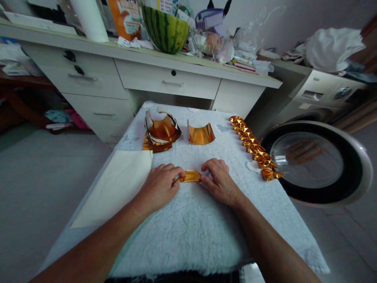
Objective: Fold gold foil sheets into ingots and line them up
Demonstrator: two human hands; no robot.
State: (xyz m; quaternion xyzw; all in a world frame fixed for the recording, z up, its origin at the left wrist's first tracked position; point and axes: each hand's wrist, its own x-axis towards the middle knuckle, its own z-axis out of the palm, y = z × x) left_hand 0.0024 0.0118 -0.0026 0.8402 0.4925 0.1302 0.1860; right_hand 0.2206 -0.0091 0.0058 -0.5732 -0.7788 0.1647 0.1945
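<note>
A folded gold foil strip (191, 176) lies on the cloth-covered table (182, 236) between my hands. My left hand (165, 182) has its fingers closed on the strip's left end. At its pointed right end, my right hand (218, 179) touches it with the thumb, the fingers curled and a little apart from the thumb. Behind the hands stands a curved gold sheet (201, 134), and left of it a stack of curled gold sheets (161, 131). A row of several folded gold pieces (250, 143) runs along the table's right side. Cream paper (114, 188) lies flat at the left.
A white drawer desk (171, 80) stands behind the table, with a watermelon half (165, 29), an orange packet (125, 19) and plastic bags on top. At the right, a washing machine's round door (315, 161) hangs open beside the table edge.
</note>
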